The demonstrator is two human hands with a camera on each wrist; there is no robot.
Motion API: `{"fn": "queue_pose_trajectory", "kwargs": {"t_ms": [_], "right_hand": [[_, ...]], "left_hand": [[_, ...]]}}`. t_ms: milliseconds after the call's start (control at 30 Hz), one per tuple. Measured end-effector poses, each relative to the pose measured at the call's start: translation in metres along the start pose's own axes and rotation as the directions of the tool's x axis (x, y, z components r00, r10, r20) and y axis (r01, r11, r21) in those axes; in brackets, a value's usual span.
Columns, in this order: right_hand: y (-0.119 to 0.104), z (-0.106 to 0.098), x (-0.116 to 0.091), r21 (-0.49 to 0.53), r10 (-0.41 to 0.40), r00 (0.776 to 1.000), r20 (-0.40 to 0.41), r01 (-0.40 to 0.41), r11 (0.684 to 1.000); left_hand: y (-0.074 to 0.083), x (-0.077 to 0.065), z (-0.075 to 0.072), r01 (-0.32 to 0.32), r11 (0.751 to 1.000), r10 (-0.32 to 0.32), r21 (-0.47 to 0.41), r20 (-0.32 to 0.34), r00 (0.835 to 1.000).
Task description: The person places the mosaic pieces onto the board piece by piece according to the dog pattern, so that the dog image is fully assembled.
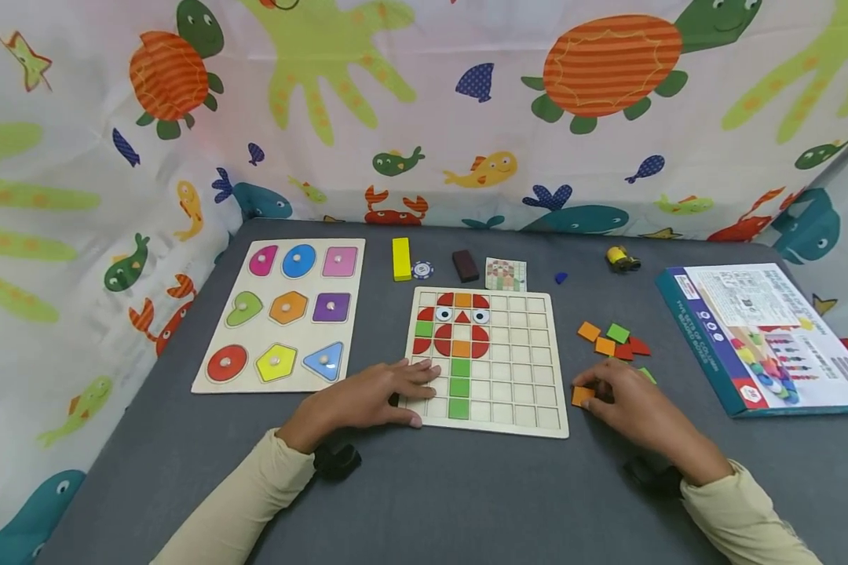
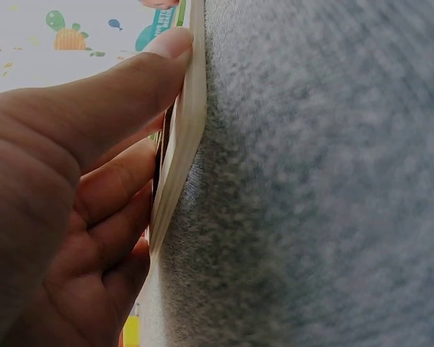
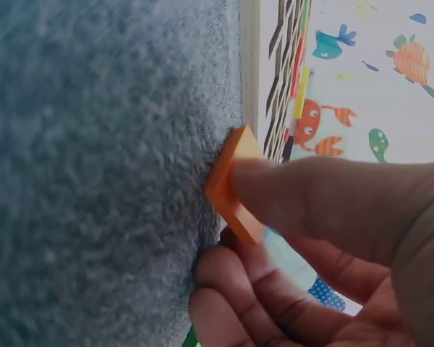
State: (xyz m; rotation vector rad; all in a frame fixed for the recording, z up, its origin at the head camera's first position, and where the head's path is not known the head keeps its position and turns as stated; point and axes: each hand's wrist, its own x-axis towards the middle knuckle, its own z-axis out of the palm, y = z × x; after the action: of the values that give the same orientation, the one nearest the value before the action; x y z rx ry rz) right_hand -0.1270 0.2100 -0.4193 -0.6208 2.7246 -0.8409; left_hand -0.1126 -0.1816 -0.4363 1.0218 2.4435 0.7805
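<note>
Over fuzzy grey cloth [image 1: 495, 502], the right hand [image 1: 625, 400] pinches a square orange tile [image 1: 580, 397] beside a gridded wooden board [image 1: 524, 370], where the left hand [image 1: 374, 394] rests, fingers extended.

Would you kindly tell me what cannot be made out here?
Head: some squares of the pale wooden grid board, under the left grip.
Head: details on the rectangular printed card, too small.
Right wrist: part of the orange square tile, behind the right thumb.
Left wrist: the board's face, seen edge-on.
</note>
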Motion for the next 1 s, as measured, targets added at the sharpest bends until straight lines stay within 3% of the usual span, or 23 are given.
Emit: {"fn": "queue_pose_trajectory", "kwargs": {"t_ms": [433, 700, 1000], "right_hand": [[-0.020, 0.003, 0.019, 0.082, 0.036, 0.994, -0.108, -0.028, 0.996], [-0.050, 0.021, 0.041, 0.135, -0.035, 0.996, -0.078, 0.046, 0.990], [-0.069, 0.035, 0.061, 0.113, -0.134, 0.988, -0.078, 0.142, 0.983]], "left_hand": [[-0.001, 0.000, 0.001, -0.002, 1.000, 0.002, 0.010, -0.002, 1.000], [0.000, -0.005, -0.002, 0.012, 1.000, -0.012, 0.008, 0.000, 1.000], [0.000, 0.001, -0.002, -0.009, 1.000, 0.009, 0.015, 0.007, 1.000]]}}
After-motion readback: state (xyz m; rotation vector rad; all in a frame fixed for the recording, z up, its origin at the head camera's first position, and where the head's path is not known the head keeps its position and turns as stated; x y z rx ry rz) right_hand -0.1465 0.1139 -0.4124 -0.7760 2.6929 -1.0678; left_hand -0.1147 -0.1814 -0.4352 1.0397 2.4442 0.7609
